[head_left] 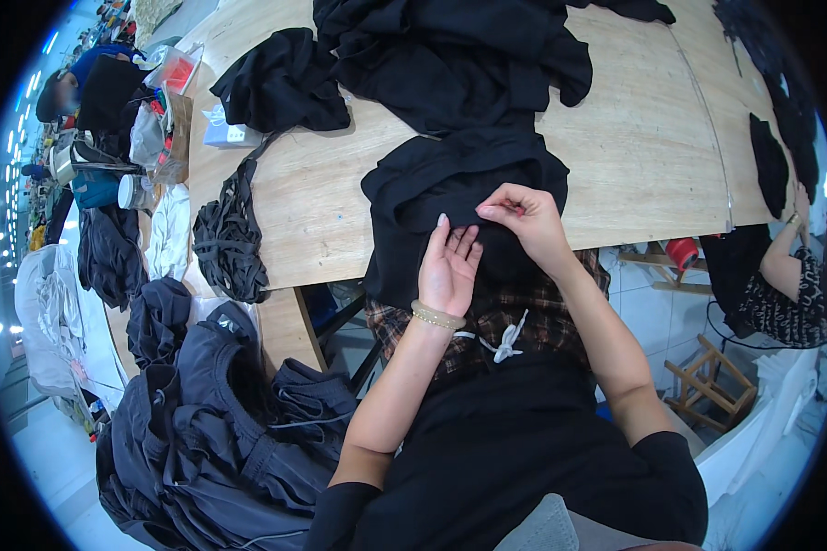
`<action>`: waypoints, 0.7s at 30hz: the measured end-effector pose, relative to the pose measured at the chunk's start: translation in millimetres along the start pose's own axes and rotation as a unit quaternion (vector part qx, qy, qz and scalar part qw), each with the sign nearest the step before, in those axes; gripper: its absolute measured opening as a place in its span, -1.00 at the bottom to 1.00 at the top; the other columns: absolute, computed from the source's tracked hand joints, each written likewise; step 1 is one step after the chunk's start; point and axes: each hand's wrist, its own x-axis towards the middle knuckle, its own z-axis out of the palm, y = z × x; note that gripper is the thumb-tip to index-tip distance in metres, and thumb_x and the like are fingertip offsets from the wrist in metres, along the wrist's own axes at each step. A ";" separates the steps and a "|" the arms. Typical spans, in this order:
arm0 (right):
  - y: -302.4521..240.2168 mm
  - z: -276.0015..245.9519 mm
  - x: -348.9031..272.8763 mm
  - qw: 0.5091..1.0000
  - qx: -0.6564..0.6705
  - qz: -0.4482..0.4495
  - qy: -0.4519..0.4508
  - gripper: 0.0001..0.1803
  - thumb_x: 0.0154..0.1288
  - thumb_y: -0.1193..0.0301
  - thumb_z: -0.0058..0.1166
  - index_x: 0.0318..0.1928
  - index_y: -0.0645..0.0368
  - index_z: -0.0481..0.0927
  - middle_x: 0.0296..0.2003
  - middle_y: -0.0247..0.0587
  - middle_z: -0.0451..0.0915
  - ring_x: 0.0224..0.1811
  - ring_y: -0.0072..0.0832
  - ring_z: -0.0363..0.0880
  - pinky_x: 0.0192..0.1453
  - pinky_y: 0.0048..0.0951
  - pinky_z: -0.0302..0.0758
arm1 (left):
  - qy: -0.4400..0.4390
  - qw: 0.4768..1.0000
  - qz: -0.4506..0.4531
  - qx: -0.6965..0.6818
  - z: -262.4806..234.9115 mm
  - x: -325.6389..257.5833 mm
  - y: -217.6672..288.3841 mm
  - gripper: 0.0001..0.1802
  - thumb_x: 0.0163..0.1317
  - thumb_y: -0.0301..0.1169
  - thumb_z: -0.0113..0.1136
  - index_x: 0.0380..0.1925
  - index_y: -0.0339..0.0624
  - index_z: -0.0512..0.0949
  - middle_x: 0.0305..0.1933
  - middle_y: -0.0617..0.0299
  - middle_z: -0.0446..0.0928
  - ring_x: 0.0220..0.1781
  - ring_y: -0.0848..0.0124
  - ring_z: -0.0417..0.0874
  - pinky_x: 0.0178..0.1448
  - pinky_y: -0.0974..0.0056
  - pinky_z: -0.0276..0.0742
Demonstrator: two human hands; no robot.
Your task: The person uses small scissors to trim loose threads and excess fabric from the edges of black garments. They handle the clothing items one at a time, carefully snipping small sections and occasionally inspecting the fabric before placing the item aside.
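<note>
A black garment [469, 170] lies bunched on the table's near edge in front of me, part of it hanging over towards my lap. My left hand [449, 268] is palm up against its near side, fingers apart and partly bent, with nothing visible in them. Just to the right, my right hand [529, 220] is closed in a pinch above the cloth. What sits between its thumb and fingertips, if anything, is too small to make out.
More black garments [450, 64] are heaped farther back on the wooden table [634, 165]. A tissue box [230, 129] and a bundle of dark strips [230, 234] lie left. Dark clothes [202, 432] pile at lower left. Another person's arm [783, 248] is at right, near a wooden stool [712, 381].
</note>
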 end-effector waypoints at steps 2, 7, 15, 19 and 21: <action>-3.6 -9.5 -6.6 1.000 0.024 0.001 0.015 -0.93 0.30 0.54 0.25 -0.32 0.31 0.67 -0.42 -0.37 0.67 -0.28 -0.76 0.55 -0.14 -0.66 0.48 | -0.036 0.999 0.001 0.004 -1.2 -2.4 -2.3 -0.62 0.49 -0.17 0.06 0.10 -0.21 0.49 0.10 0.12 0.56 0.16 0.29 0.57 0.28 0.23 0.54; -23.1 -37.4 -24.2 0.992 0.097 0.038 0.077 -0.88 0.32 0.47 0.26 -0.34 0.27 0.67 -0.47 -0.45 0.63 -0.34 -0.79 0.49 -0.23 -0.69 0.38 | -0.057 0.998 0.040 -0.006 -15.5 4.1 5.4 -0.63 0.53 -0.22 -0.03 0.04 -0.35 0.48 0.12 0.00 0.57 0.22 0.21 0.59 0.39 0.14 0.52; -33.3 11.2 -11.8 0.952 -0.244 -0.185 0.026 -0.79 0.15 0.54 0.36 -0.19 0.27 0.67 -0.34 -0.45 0.64 -0.28 -0.69 0.56 -0.18 -0.59 0.48 | -0.054 0.996 0.062 0.037 -6.9 -2.4 5.8 -0.70 0.53 -0.24 -0.01 -0.09 -0.29 0.51 0.01 0.01 0.63 0.12 0.23 0.67 0.29 0.18 0.61; -11.2 18.4 -3.3 0.942 -0.268 -0.199 0.025 -0.86 0.20 0.51 0.35 -0.24 0.25 0.69 -0.39 -0.46 0.64 -0.31 -0.76 0.52 -0.23 -0.65 0.44 | -0.041 0.995 0.071 0.058 -12.7 0.4 6.0 -0.75 0.52 -0.23 0.03 -0.20 -0.22 0.46 -0.05 0.00 0.65 0.08 0.25 0.69 0.18 0.20 0.65; -13.0 21.9 -5.3 0.996 -0.037 -0.051 0.063 -0.89 0.24 0.48 0.34 -0.28 0.24 0.70 -0.41 -0.47 0.66 -0.34 -0.83 0.49 -0.26 -0.69 0.40 | -0.005 0.993 0.092 0.068 -9.0 0.5 6.5 -0.68 0.54 -0.18 -0.03 -0.14 -0.26 0.46 -0.07 -0.01 0.66 0.02 0.26 0.72 0.11 0.22 0.66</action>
